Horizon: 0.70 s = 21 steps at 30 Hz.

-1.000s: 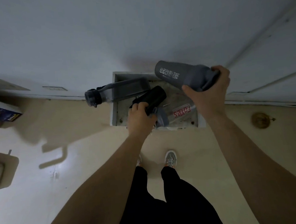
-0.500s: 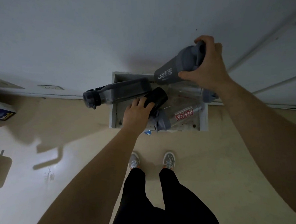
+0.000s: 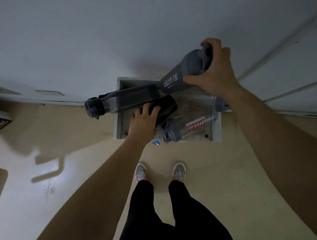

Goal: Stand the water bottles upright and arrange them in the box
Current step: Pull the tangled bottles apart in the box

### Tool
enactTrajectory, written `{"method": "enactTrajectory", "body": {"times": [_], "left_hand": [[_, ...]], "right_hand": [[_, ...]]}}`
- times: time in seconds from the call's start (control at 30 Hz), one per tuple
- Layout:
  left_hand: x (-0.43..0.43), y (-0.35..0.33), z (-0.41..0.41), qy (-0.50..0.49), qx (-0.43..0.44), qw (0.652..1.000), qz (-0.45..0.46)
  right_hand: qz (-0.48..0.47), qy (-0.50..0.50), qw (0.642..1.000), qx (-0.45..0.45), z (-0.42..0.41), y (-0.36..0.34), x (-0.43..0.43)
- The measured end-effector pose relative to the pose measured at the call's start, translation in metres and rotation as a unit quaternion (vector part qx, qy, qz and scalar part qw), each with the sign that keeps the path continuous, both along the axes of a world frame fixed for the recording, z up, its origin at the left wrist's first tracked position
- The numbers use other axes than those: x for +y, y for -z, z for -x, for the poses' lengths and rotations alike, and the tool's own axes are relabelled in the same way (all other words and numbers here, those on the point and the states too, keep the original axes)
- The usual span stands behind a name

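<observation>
Change: since half a second earlier, little was moved; the grey bottle (image 3: 181, 75) was kept tilted over the box by the right hand.
Right hand (image 3: 213, 73): fingers were clamped round the lid end of the matte grey bottle, printed with white characters, its base pointed down into the box.
Left hand (image 3: 143, 123): fingers were laid over the black bottle (image 3: 165, 108); whether it was gripped could not be told.
Box (image 3: 216, 129): a shallow, pale, square-cornered tray was set on the smooth beige floor (image 3: 231, 171) against the wall.
Smoky bottle (image 3: 121, 101): it was laid flat across the left rim, cap overhanging.
Clear bottle (image 3: 189, 127): cylindrical, red-lettered, grey-capped, it was laid flat inside the box.
</observation>
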<state>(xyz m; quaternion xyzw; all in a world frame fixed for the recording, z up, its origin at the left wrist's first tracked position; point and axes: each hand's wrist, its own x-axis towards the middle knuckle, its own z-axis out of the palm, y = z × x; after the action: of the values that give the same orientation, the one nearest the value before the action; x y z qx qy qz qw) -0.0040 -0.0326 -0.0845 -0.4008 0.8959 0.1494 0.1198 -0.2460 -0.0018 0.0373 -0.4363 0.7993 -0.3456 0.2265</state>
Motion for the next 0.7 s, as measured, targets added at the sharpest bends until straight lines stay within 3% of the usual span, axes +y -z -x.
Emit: {"method": "enactTrajectory", "body": {"times": [0.7], "left_hand": [[-0.002,-0.002,-0.029,-0.038,-0.017,0.999,0.015]], "right_hand": [[-0.033,0.007,0.999,0.016,-0.021,0.008,-0.004]]}}
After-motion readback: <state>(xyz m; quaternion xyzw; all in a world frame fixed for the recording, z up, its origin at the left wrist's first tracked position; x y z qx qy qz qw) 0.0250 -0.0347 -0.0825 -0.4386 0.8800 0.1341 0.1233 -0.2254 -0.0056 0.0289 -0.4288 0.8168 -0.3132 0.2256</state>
